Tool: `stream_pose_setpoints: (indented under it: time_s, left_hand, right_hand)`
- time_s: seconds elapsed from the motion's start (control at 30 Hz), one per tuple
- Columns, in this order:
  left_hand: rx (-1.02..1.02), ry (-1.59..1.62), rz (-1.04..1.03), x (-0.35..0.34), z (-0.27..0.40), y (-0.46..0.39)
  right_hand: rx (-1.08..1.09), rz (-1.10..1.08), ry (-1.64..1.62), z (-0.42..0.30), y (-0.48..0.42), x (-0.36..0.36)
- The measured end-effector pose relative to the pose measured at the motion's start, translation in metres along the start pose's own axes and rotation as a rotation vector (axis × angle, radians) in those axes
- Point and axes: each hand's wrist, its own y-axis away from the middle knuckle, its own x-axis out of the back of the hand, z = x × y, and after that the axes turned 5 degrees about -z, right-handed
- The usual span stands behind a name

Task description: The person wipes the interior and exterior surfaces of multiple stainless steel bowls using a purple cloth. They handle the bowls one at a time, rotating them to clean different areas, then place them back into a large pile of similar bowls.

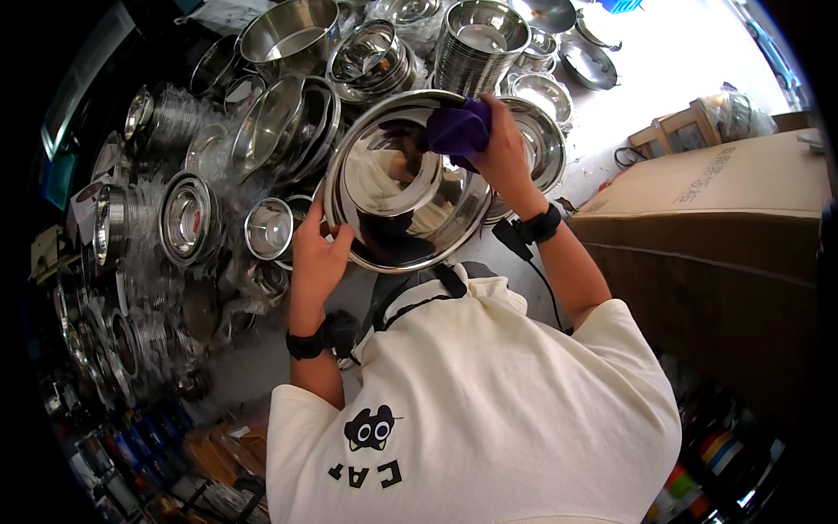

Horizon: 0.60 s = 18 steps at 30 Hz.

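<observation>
A large, shiny stainless steel basin (399, 226) is tilted up before my chest. My left hand (322, 245) grips its rim at the left, thumb on the near face. In my right hand (504, 154) is a bunched purple cloth (460, 130), which lies against the basin's upper right part. The basin's polished surface mirrors the pale shirt and other shapes. Behind its right side another round steel basin (546, 141) shows in part. Both wrists wear black bands with small devices, and a cable hangs from the right one.
Stacked steel basins (481, 59), deep pots (288, 39) and plastic-wrapped bowls (186, 219) crowd the far side and the left. A steel cup-like pot (268, 229) stands near my left hand. At the right is a large cardboard box (707, 177), with a wooden frame (677, 131) behind it.
</observation>
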Motion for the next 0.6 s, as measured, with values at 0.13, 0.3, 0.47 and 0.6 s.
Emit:
stream_pose_setpoints:
  time_s: [0.13,0.3,0.47,0.6]
  left_hand:
    - [-0.009,-0.209,-0.018,-0.006,0.006,0.006]
    - [0.167,-0.300,-0.011,-0.005,0.027,0.013]
    - [0.095,-0.423,0.026,-0.009,0.025,0.019]
    - [-0.085,-0.286,0.050,-0.007,-0.005,0.028]
  right_hand:
    - [0.098,-0.251,0.154,-0.016,-0.014,-0.002]
    - [0.432,-0.266,0.303,-0.059,-0.024,-0.012]
    - [0.762,-0.374,0.403,-0.095,-0.016,-0.027]
    - [0.727,-0.357,0.323,-0.089,-0.015,-0.022]
